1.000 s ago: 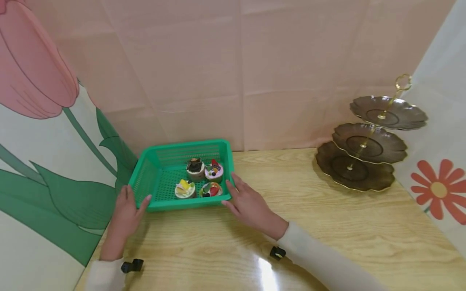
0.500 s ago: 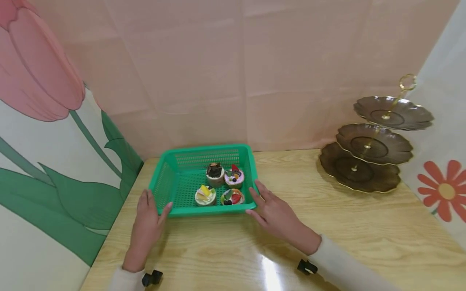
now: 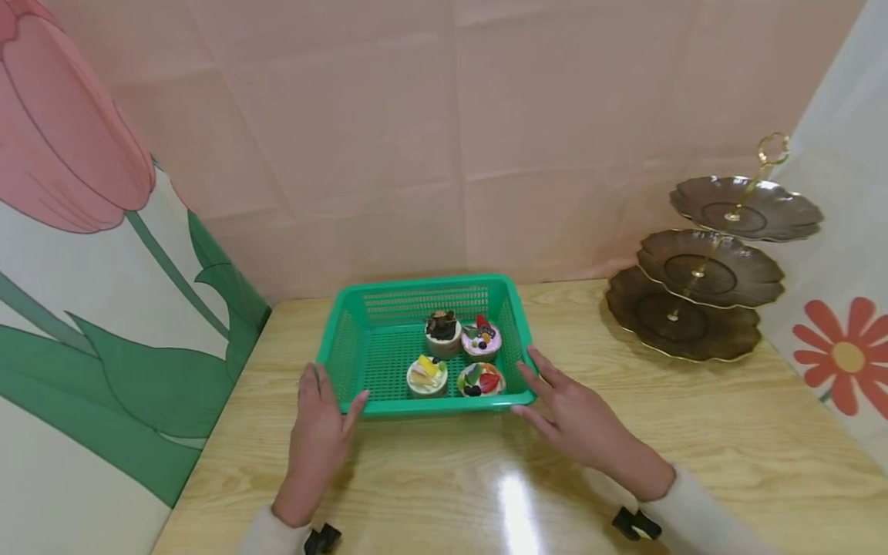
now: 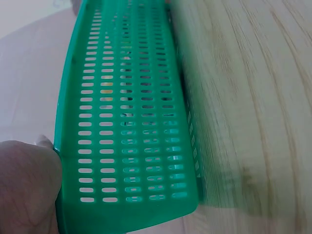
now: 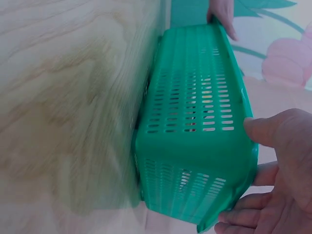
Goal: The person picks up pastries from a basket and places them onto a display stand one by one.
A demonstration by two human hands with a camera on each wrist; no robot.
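Note:
A green plastic basket stands on the wooden table in front of the wall. Four-sided and slotted, it holds several small cakes in its right half: a chocolate-topped cake, a pink one, one with yellow fruit and a strawberry-topped one. My left hand touches the near left corner, fingers straight along the side and thumb at the front rim. At the near right corner my right hand rests with spread fingers; the right wrist view shows its thumb against the rim.
A three-tier brown stand with a gold handle is at the table's back right. Pink cloth covers the back wall. Flower-printed panels flank the table left and right.
The basket has slid to the right over the table, with the cakes inside and both hands at its near corners throughout. The stand has stayed in place.

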